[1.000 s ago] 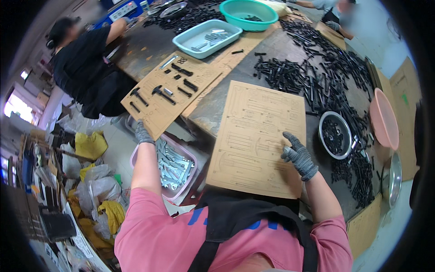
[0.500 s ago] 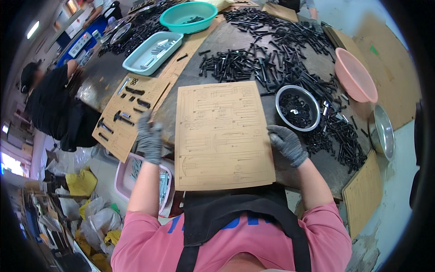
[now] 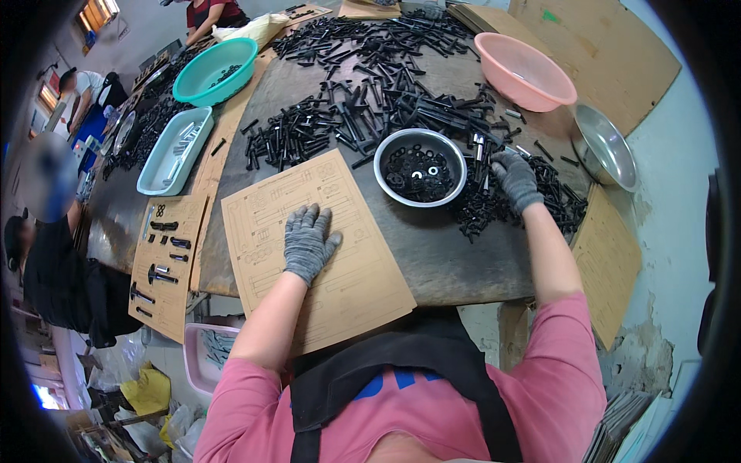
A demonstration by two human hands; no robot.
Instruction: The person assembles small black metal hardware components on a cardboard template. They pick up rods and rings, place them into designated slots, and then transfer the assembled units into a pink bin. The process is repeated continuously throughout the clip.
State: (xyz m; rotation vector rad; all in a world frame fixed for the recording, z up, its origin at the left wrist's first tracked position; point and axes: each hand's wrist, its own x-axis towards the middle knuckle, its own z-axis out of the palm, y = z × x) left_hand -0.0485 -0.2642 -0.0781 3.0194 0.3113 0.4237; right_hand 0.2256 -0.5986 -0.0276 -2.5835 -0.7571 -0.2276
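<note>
My left hand (image 3: pixel 310 243), in a grey knit glove, lies flat on a brown cardboard sheet (image 3: pixel 351 274) printed with line drawings of parts. Its fingers are stretched out. The sheet sits slanted at the table's near edge, with its lower end over my apron. On the right, my gloved right hand (image 3: pixel 517 181) reaches onto a heap of black bolts (image 3: pixel 559 193). Its fingers curl down among the parts, and whatever they pinch is hidden. Close to its left stands a metal bowl (image 3: pixel 384 181) of black washers and nuts, with a few bright rings on top.
A cardboard sheet with fasteners mounted on it (image 3: pixel 177 289) lies left. Beyond are a pale blue tray (image 3: pixel 154 185), a green basin (image 3: pixel 251 65), a pink basin (image 3: pixel 525 81) and a tilted steel bowl (image 3: pixel 606 147). A person in black (image 3: pixel 58 270) is at the left.
My left hand has moved from beside the cardboard onto it. My right hand has left its edge for the bolt heap. The sheet now lies slanted, and the view has shifted right.
</note>
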